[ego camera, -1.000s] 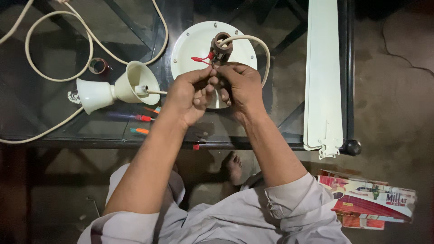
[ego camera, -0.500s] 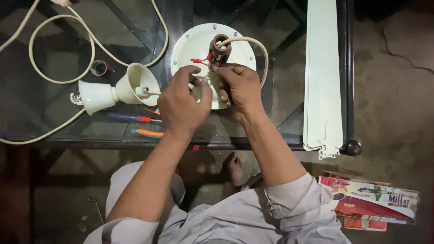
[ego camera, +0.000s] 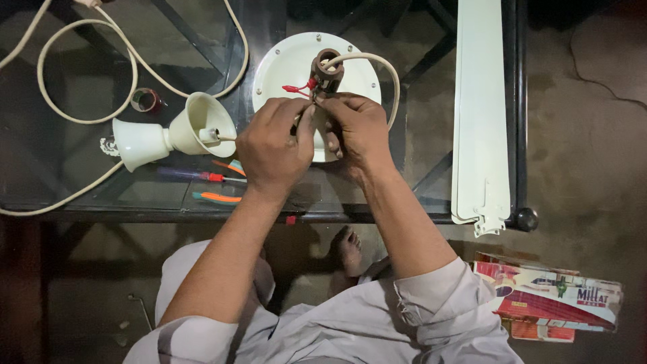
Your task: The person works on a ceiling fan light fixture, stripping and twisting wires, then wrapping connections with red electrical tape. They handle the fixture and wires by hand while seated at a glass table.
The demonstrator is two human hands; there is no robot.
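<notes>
White, smooth and round, the motor housing (ego camera: 290, 64) sits on the glass table (ego camera: 87, 189). Since a moment ago, I see my left hand (ego camera: 273, 148) has shifted back beside my right hand (ego camera: 360, 128), both pinching wires under the brown shaft (ego camera: 327, 71).

Fan repair bench: blades (ego camera: 480, 114), screwdrivers (ego camera: 202, 176)
</notes>
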